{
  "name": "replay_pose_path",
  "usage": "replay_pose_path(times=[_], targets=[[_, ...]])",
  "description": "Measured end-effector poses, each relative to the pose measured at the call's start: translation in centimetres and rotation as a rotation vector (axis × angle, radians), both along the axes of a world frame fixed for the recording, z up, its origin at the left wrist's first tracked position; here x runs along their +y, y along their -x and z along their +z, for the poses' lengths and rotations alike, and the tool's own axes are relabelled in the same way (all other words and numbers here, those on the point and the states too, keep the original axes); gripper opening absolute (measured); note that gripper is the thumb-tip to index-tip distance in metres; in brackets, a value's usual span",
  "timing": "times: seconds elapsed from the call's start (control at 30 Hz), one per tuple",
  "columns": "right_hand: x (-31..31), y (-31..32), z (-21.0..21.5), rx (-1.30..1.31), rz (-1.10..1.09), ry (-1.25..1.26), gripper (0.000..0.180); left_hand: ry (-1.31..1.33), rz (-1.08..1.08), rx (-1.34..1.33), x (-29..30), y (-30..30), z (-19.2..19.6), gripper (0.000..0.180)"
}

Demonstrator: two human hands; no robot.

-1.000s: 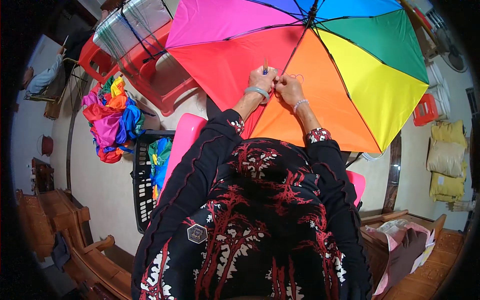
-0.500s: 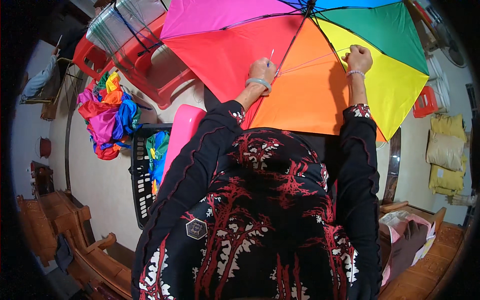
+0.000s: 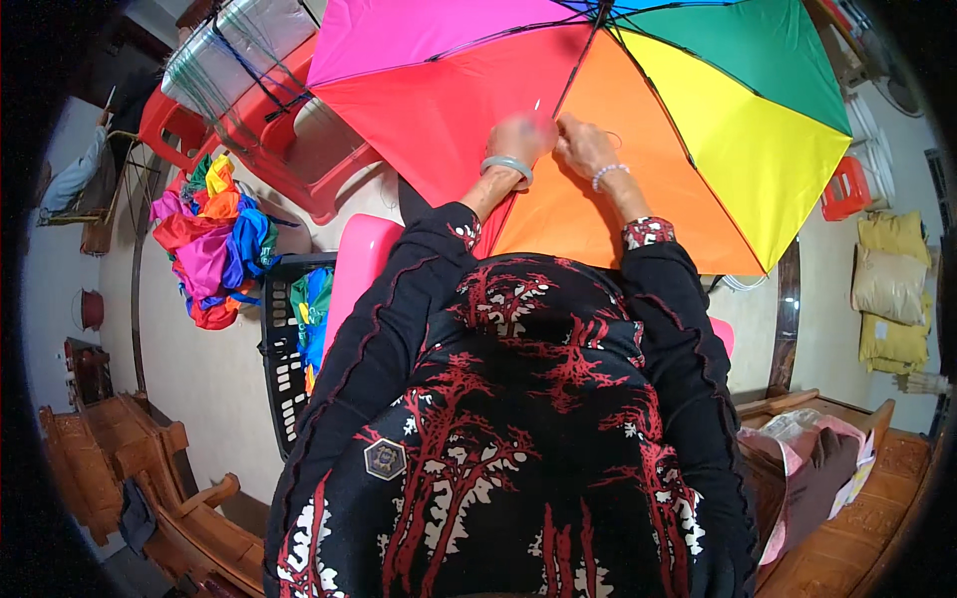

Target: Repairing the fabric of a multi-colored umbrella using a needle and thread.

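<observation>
An opened rainbow umbrella (image 3: 623,189) lies before me, its inside and dark ribs facing up. Over the seam between the red and orange panels, both hands are close together at one rib (image 3: 573,85). My left hand (image 3: 518,145), blurred, is closed at the rib, with a thin pale-tipped tool (image 3: 538,104) sticking up from it; the tool's kind cannot be made out. My right hand (image 3: 590,151) pinches beside it over the orange panel, fingertips at the rib. A fine loop of thread (image 3: 615,136) shows by its knuckles; whatever its fingertips grip is hidden.
Folded colourful fabric (image 3: 214,244) is heaped at left, near a black basket (image 3: 284,349) holding more. Red stools (image 3: 299,169) bear a plastic-wrapped bundle (image 3: 239,50). A pink seat edge (image 3: 364,259) lies by my left arm. Yellow sacks (image 3: 890,289) and wooden furniture (image 3: 867,498) are at right.
My right hand has come left from the yellow panel to the rib beside my left hand. The thread, stretched taut across the orange panel before, is now slack. The umbrella has shifted slightly left.
</observation>
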State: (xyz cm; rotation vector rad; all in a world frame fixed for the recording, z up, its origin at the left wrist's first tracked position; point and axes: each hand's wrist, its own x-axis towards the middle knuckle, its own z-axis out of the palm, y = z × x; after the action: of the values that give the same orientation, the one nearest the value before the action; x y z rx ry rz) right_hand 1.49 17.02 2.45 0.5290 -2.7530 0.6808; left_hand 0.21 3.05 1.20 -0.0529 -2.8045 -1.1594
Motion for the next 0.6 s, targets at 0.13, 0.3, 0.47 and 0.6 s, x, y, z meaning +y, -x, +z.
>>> replay_pose_path(times=[0.13, 0.3, 0.47, 0.6], targets=[[-0.7, 0.0, -1.2, -0.053, -0.139, -0.255, 0.015, 0.0, -0.018, 0.01, 0.6, 0.0, 0.2, 0.018], [-1.1, -0.3, -1.6, -0.038, -0.287, -0.251, 0.013, 0.083, -0.078, 0.127, -0.7, 0.3, -1.7, 0.021], [1.4, -0.4, -2.8, 0.063, -0.448, -0.065, 0.015, 0.33, -0.382, 0.02, -1.7, 2.3, -2.2, 0.032], [1.8, -1.1, -1.7, -0.063, -0.475, 0.023, 0.014, 0.377, -0.188, -0.016, 0.9, 1.2, 0.5, 0.042]])
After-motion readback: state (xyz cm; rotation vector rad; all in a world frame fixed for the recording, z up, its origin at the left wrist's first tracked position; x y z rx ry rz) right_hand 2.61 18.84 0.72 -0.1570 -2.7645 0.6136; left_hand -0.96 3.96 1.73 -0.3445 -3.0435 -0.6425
